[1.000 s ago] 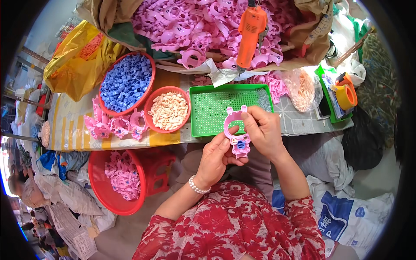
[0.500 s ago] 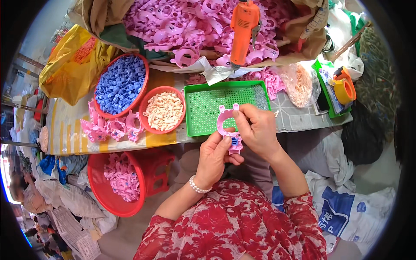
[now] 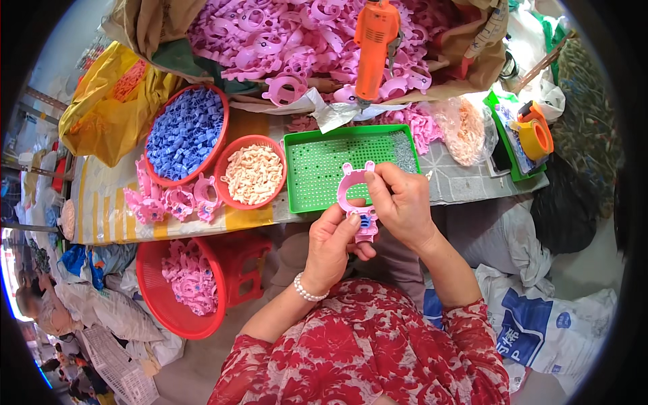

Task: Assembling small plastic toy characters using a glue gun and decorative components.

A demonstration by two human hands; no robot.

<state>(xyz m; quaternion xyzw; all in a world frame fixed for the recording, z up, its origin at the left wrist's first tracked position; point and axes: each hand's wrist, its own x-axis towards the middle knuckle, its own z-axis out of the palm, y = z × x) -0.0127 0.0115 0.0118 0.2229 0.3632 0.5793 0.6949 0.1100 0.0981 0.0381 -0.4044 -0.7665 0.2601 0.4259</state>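
I hold a pink plastic ring-shaped toy part (image 3: 354,190) with a blue piece at its lower end in both hands, just in front of the green perforated tray (image 3: 317,169). My left hand (image 3: 332,246) grips its lower end from below, thumb pressed beside the blue piece. My right hand (image 3: 399,202) pinches the ring's upper right side. Behind the tray an orange electric screwdriver (image 3: 375,42) hangs over a heap of pink parts (image 3: 283,34).
A red bowl of blue pieces (image 3: 185,131) and a smaller red bowl of cream pieces (image 3: 253,174) stand left of the tray, with several pink parts (image 3: 169,201) beside them. A red basket of assembled parts (image 3: 185,280) sits lower left. Tape rolls (image 3: 533,131) lie at right.
Both hands have shifted slightly with the pink part; my right fingers moved to the ring's upper right side while the left keeps hold of the lower end.
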